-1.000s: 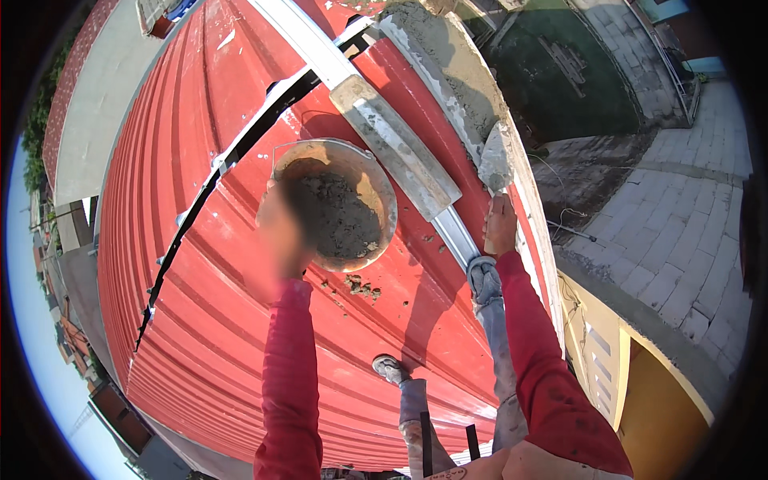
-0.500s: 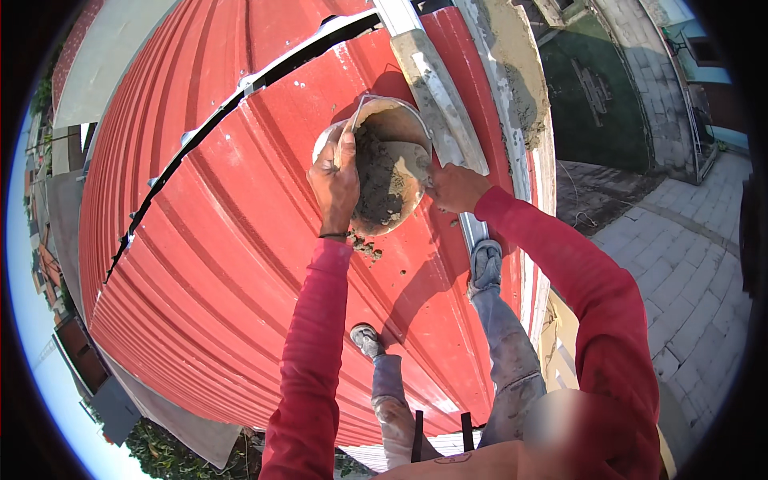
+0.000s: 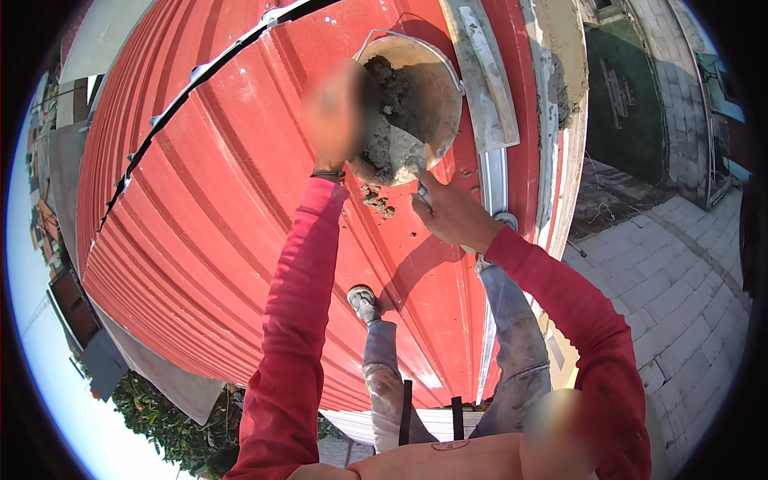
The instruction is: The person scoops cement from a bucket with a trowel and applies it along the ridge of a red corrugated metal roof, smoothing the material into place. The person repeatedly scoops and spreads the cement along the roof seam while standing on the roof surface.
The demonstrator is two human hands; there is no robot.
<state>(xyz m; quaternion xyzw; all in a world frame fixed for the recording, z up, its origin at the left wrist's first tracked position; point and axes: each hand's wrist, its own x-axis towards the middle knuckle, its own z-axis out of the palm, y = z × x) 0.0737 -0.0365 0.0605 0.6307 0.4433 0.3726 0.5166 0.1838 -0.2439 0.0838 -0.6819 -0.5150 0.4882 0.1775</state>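
Observation:
A tilted bucket (image 3: 440, 108) rests on the red roof, its mouth toward me, with wet grey mortar (image 3: 392, 88) inside. My left hand (image 3: 336, 112) is at the bucket's left rim; a blur covers its fingers. Around the handle of a trowel, my right hand (image 3: 456, 210) is closed at the bucket's near edge. The trowel's blade (image 3: 406, 152) reaches into the mortar and is smeared with it. Above the mouth stands the wire bail (image 3: 384, 34). Crumbs of mortar (image 3: 378, 202) lie on the metal just below the bucket.
Ribbed red roof sheets (image 3: 208, 232) slope beneath my shoes. Right of the bucket lies a mortar-stained board (image 3: 484, 76) over a metal channel (image 3: 495, 180). Beyond it runs the roof edge with a mortar-covered wall top (image 3: 564, 72), above lower grey paving (image 3: 664, 288).
The bucket and both hands sit higher in the picture. My right hand has shifted from the bucket's right side to its near edge, drawing the trowel handle toward me.

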